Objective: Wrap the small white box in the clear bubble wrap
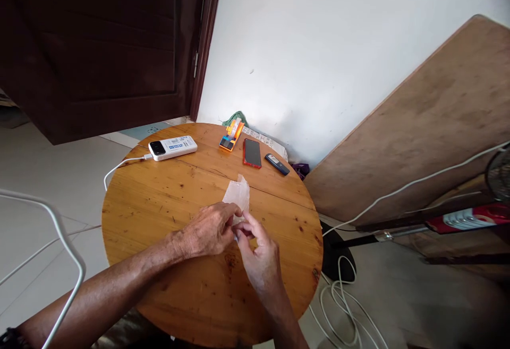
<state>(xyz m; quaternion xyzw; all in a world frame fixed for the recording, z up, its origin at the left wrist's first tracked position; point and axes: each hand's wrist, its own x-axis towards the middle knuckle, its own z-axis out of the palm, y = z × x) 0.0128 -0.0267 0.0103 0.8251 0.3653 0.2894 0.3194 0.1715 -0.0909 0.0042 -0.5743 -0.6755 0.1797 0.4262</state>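
A small translucent whitish sheet [238, 195] lies on the round wooden table [159, 205], its near end pinched between both hands. My left hand [211, 229] grips that near edge from the left with fingertips closed on it. My right hand [258, 256] meets it from the right, thumb and forefinger on the same edge. The sheet's far end rests flat on the tabletop.
At the table's far side lie a white power bank [173, 147] with a white cable [119, 166], an orange tape dispenser [231, 137], a red-cased phone [252, 153] and a dark small device [278, 164]. A wooden board [430, 120] leans on the wall at right; cables coil on the floor.
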